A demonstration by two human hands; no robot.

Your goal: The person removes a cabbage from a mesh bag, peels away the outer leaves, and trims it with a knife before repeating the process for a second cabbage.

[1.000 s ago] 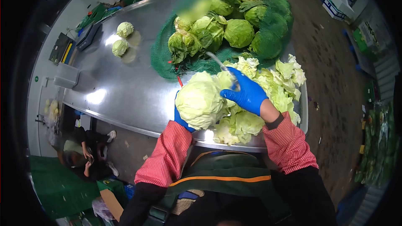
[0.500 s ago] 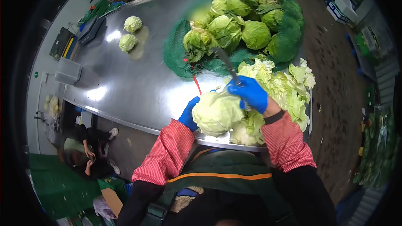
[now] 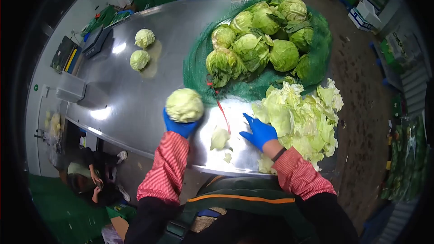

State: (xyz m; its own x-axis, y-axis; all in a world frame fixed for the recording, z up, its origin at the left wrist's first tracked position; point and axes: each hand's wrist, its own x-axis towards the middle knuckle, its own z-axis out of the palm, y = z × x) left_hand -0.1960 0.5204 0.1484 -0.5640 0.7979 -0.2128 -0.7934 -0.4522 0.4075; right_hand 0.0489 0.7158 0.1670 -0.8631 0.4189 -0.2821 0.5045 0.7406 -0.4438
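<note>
My left hand [image 3: 181, 127] cups a cabbage [image 3: 185, 105] over the table [image 3: 117, 91]; apart from it, my right hand [image 3: 262, 134], fingers spread, is beside loose leaves [image 3: 312, 118]. The cabbage (round and all) could roll away if my one-handed grip slackens.

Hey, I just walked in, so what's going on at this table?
A blue-gloved person is at work at a metal table. The left hand holds a pale cabbage, while the open right hand shows nothing in it, beside a heap of loose leaves. Farther back, greener cabbages sit in an open green net. Two small pale heads rest on the table's left side.
</note>
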